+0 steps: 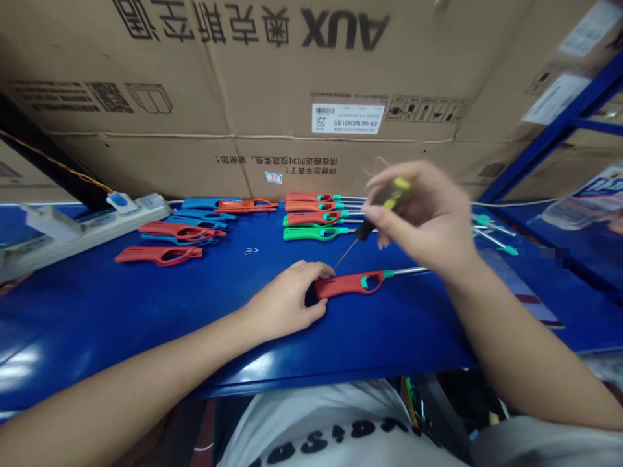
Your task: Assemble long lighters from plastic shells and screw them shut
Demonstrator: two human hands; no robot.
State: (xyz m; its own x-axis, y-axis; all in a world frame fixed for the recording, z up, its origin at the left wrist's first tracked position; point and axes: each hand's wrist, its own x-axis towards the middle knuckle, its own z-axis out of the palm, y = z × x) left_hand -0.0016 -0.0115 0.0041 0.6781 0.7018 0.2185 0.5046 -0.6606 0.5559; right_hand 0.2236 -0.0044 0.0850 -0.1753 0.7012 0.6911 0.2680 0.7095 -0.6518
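A red long-necked lighter (345, 284) lies on the blue table, its metal tube pointing right. The fingers and thumb of my left hand (292, 298) are closed around its handle end. My right hand (428, 214), slightly blurred, grips a screwdriver (366, 228) with a black and yellow handle. The screwdriver slants down to the left, and its tip is at the handle end of the lighter, by my left fingertips. Whether the tip touches a screw cannot be made out.
Behind my hands lie several assembled lighters (314, 233). Red, blue and orange handle shells (160, 255) are at the left, near a white power strip (97, 233). Small metal pins (252, 251) lie mid-table. Teal-ended tubes (494, 237) are at the right. A cardboard box (233, 97) stands along the back.
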